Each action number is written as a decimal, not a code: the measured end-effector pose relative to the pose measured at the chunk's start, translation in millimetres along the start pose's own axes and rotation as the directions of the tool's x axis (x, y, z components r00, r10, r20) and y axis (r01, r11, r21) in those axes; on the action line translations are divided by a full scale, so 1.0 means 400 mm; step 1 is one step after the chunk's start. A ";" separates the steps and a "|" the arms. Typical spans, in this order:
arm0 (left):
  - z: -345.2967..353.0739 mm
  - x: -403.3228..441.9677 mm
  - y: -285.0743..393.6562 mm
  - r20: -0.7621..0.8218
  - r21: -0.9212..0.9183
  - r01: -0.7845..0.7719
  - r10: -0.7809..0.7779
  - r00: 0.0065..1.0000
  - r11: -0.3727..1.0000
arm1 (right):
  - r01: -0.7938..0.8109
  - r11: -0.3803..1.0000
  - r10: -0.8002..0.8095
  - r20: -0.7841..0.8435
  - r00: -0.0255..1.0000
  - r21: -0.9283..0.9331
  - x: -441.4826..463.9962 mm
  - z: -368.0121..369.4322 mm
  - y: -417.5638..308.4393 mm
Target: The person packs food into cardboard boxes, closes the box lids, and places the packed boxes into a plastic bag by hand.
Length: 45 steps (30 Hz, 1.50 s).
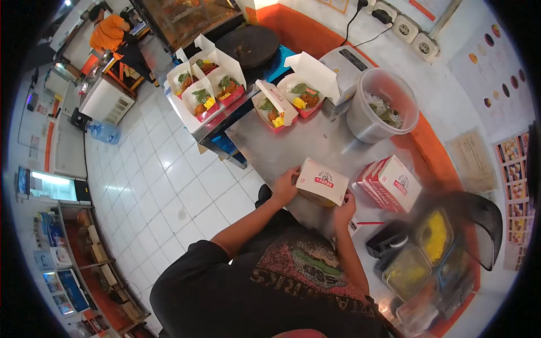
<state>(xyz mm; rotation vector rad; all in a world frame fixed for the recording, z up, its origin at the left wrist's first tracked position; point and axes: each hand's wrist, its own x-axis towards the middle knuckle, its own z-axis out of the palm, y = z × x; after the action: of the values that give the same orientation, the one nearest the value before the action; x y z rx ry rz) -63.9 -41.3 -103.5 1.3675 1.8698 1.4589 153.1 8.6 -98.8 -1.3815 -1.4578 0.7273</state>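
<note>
Sitting between left grip (285,188) and right grip (345,210), each half-curled onto an opposite end, one printed carton (322,180).

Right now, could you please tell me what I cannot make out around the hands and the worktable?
All in the head view:
Inside of the held box: mostly blocked by its printed top.
Part of the left hand: hidden behind that box.
Details of the clear containers: blurred.
Fine print on the wall poster: too small.
</note>
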 end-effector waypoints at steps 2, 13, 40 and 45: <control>0.006 0.000 -0.021 -0.015 -0.141 0.049 -0.051 0.999 0.989 | -0.124 0.992 0.125 0.175 0.977 -0.014 0.022 -0.024 0.005; -0.055 0.000 0.012 0.162 -0.116 0.049 -0.030 0.986 0.992 | -0.037 0.988 0.077 0.275 0.958 -0.149 0.005 -0.057 -0.007; -0.112 -0.053 0.031 0.522 0.092 -0.044 -0.011 0.853 0.995 | 0.114 0.972 0.031 0.589 0.807 -0.207 -0.031 -0.154 0.006; -0.104 -0.094 -0.032 0.531 0.056 -0.185 0.128 0.838 0.981 | 0.248 0.965 -0.147 0.596 0.789 -0.090 -0.032 -0.172 0.021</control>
<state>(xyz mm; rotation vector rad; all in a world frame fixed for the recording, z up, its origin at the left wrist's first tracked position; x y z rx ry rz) -85.6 -94.4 -108.4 1.7892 1.5163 0.9199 217.9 -15.3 -85.0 -1.1378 -2.1596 0.9662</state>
